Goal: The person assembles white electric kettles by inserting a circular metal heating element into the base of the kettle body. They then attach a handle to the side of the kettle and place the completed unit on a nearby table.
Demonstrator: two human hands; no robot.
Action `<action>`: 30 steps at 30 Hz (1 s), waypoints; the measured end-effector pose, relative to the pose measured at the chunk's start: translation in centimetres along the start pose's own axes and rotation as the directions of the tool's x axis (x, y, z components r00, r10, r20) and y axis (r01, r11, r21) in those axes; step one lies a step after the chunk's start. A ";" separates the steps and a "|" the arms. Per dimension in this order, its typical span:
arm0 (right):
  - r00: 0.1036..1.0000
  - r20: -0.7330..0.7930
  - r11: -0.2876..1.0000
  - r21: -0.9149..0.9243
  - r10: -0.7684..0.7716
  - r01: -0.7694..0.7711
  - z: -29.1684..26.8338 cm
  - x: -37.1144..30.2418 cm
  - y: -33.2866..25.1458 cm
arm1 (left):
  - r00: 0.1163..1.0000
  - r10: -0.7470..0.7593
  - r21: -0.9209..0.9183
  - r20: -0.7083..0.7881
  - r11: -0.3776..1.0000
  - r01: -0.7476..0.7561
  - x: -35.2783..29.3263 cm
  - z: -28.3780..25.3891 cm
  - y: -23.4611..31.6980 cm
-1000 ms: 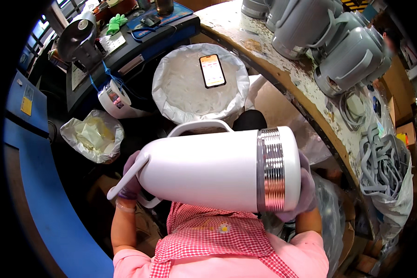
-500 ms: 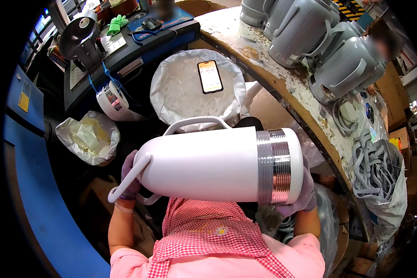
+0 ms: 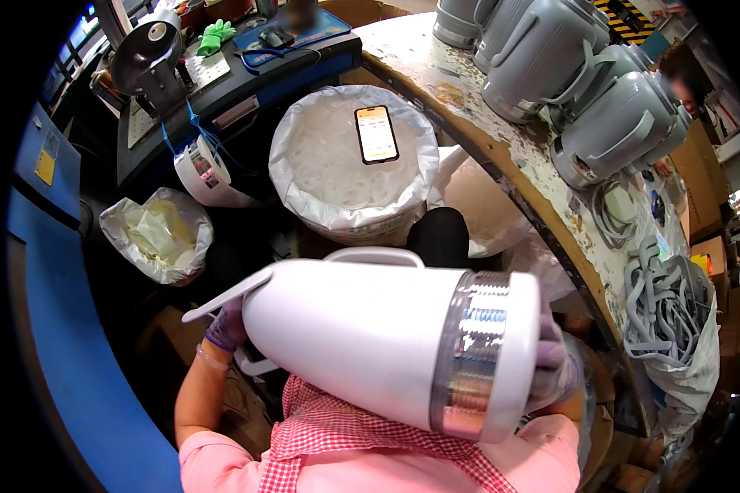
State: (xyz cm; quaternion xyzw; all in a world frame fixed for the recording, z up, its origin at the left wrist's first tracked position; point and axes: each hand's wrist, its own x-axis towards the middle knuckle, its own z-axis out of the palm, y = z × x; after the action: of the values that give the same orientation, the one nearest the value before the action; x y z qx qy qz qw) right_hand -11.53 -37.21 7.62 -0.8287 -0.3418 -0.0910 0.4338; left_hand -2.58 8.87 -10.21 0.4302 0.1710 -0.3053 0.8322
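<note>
A large white thermos jug (image 3: 353,337) lies on its side in front of my apron, held between both hands. A shiny silver band and a clear grey ring run round it next to its white base at the right. My left hand (image 3: 228,324), in a purple glove, grips the tapered end by the hinged grey handle; the jug partly hides its fingers. My right hand (image 3: 556,366), also gloved, is pressed to the base, with its palm side hidden. The jug's far side handle (image 3: 374,256) points away from me.
Ahead stands a bin lined with a white bag (image 3: 290,123), a lit phone (image 3: 376,135) on its contents. Several grey jugs (image 3: 543,57) stand on the worn curved table (image 3: 501,135). A sack of grey handles (image 3: 670,308) is at right, a label roll (image 3: 197,171) and blue cabinet (image 3: 53,287) at left.
The jug has come lower and nearer to me. Its base end has swung down and toward me, now facing the view more. Both hands have moved with it, still holding it.
</note>
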 end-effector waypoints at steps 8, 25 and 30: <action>0.789 0.224 0.507 0.660 0.572 -0.554 -1.8 1.5 3.3 | 0.426 0.896 0.357 0.122 0.361 -0.862 -3.5 8.4 5.0; 0.480 0.629 0.666 -0.083 0.612 -0.741 10.7 0.4 15.7 | -0.151 0.288 0.000 0.946 -0.465 -0.885 -9.7 17.3 12.3; 0.972 0.096 0.930 0.286 0.213 -0.232 6.0 2.0 8.7 | -0.075 0.731 0.155 0.678 -0.242 -0.958 -7.2 19.2 10.3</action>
State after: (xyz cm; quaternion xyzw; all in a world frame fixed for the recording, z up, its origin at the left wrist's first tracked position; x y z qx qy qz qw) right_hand -5.30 -34.91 -0.85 -0.7904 -0.2689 0.0369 0.5492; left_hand -0.89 0.27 11.00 0.6037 -0.4486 0.2828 0.5952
